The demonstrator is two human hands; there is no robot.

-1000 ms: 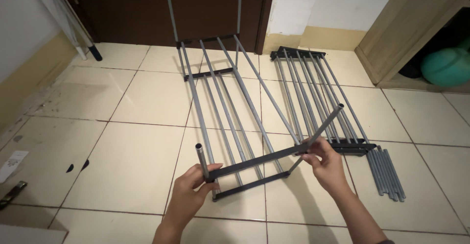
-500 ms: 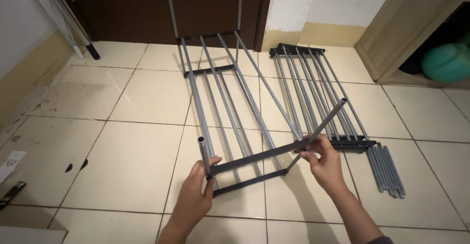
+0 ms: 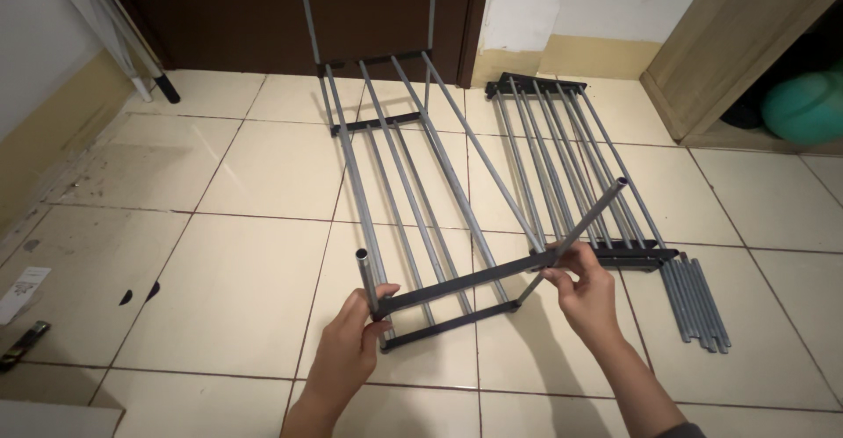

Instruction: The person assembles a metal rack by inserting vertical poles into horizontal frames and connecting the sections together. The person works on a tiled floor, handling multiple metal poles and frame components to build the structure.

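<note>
Grey rack frame (image 3: 413, 183), left hand (image 3: 351, 350), right hand (image 3: 587, 296) gripping

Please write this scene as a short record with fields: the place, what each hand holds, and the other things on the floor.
place: tiled floor in front of a dark door
left hand: grips the dark crossbar near its left end, beside an upright tube
right hand: holds the same crossbar where a slanted tube meets it
held thing: grey rack frame, its rods running away from the person
beside it: second rack panel, flat on the floor
loose parts: bundle of grey tubes
right edge: green ball
</note>
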